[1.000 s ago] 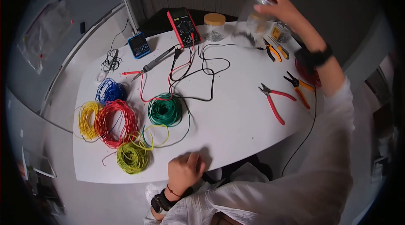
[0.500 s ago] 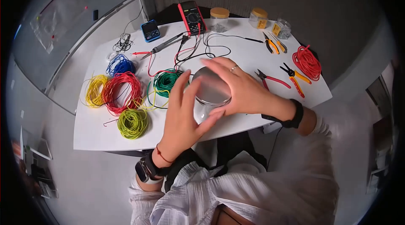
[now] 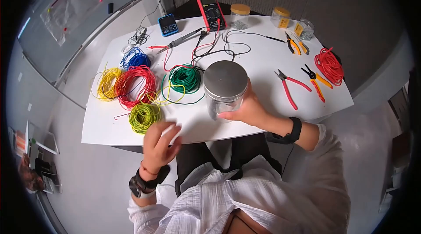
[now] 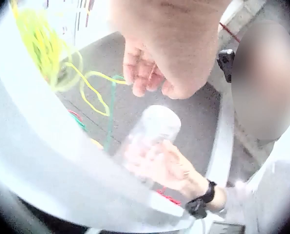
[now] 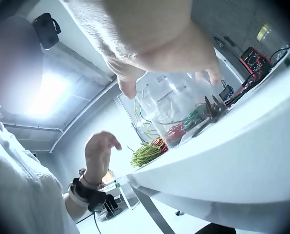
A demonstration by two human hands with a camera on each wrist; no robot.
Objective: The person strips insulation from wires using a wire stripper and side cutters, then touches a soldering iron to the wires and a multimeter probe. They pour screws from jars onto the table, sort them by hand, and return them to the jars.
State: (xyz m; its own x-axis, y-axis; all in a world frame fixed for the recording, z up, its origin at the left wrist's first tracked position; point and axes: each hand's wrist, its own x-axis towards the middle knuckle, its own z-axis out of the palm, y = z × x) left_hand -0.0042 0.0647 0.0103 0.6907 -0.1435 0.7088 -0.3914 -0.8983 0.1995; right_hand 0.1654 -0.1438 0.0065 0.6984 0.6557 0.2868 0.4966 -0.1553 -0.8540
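Note:
A clear jar with a silver lid [image 3: 225, 80] stands upright near the table's front edge in the head view. My right hand [image 3: 249, 110] grips its right side, thumb across the front. Through the clear wall of the jar [image 5: 167, 105], the right wrist view shows dark screws [image 5: 212, 108] low inside. My left hand [image 3: 160, 145] holds nothing; its fingers hang loosely bent in front of the table edge, below the yellow-green wire coil [image 3: 144, 118]. In the left wrist view the left hand [image 4: 157, 63] is apart from the jar.
Blue [image 3: 135, 59], yellow [image 3: 109, 84], red [image 3: 135, 86] and green [image 3: 184, 78] coils lie left. A multimeter [image 3: 212, 13], soldering iron [image 3: 180, 39] and lidded jar [image 3: 240, 16] are behind. Red-handled cutters [image 3: 292, 88], strippers [image 3: 317, 83] and another red coil [image 3: 329, 66] lie right.
The right hand has brought the jar from the back right to the front of the table. My left hand rose beside the jar, then moved away down and left.

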